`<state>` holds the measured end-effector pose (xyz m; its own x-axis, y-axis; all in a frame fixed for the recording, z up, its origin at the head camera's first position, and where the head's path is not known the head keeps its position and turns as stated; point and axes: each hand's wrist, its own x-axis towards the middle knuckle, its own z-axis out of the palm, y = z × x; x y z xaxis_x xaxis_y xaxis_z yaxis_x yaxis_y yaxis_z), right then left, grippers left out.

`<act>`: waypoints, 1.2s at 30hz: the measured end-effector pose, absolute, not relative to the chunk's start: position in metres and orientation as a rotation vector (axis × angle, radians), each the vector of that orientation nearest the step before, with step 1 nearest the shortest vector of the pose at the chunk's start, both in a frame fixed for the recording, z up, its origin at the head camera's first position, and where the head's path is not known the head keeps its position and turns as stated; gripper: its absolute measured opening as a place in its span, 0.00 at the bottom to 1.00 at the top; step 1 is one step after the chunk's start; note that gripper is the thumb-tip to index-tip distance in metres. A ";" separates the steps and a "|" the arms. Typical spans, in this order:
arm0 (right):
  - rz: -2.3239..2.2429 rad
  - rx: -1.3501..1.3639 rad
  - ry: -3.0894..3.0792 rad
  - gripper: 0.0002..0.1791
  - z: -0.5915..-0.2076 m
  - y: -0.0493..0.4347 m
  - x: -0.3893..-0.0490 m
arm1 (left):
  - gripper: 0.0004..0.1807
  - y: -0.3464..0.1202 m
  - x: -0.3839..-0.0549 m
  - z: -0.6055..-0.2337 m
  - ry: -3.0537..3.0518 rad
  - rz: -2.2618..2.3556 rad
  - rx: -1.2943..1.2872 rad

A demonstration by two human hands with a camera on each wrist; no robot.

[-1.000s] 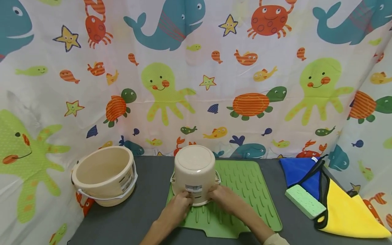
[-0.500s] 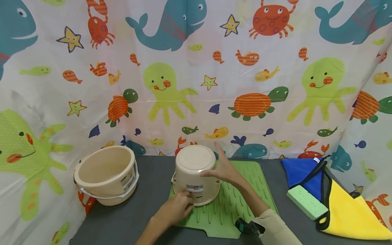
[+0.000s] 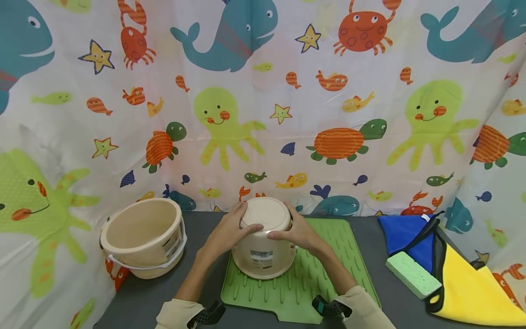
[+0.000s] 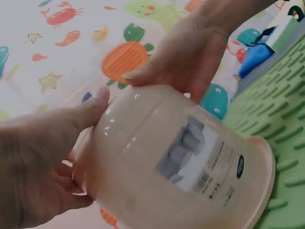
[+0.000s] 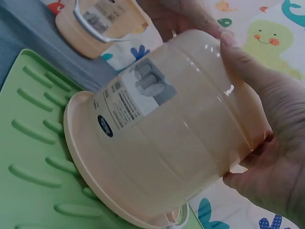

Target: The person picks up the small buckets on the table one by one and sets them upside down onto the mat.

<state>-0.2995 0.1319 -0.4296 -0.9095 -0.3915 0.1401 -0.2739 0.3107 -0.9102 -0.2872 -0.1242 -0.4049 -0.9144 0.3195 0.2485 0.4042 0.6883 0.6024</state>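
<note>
A cream plastic bucket [image 3: 256, 249] stands upside down on a green ribbed mat [image 3: 328, 265], its rim down and its base up. My left hand [image 3: 228, 229] grips the upper left side of it, thumb across the front. On the opposite side my right hand [image 3: 303, 232] holds the bucket the same way, fingers curved behind. Both wrist views show the thumbs near the base edge and a printed label [image 4: 190, 152] on the wall. In the right wrist view part of the handle shows by the rim. The bucket's inside is hidden.
At the left stands a larger cream bucket [image 3: 141, 226], upright, its white handle lowered. A green sponge [image 3: 412, 274] lies at the right beside a blue cloth piece [image 3: 404, 228] and a yellow one [image 3: 472, 288] with black trim. A sea-animal curtain [image 3: 263, 128] hangs behind the dark table [image 3: 201, 278].
Both hands have left the front rim and moved up to the bucket's upper sides, the right hand first, then the left. The bucket has stayed in place on the mat.
</note>
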 end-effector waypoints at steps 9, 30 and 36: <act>-1.673 -0.593 2.458 0.67 -0.436 0.130 -0.298 | 0.55 -0.126 -0.279 -0.411 -2.752 -1.136 -0.543; -1.685 -0.599 2.436 0.70 -0.437 0.133 -0.299 | 0.39 -0.213 -0.238 -0.359 -2.626 -0.870 0.175; -1.671 -0.589 2.436 0.70 -0.437 0.133 -0.299 | 0.46 -0.268 -0.220 -0.358 -2.683 -0.824 0.526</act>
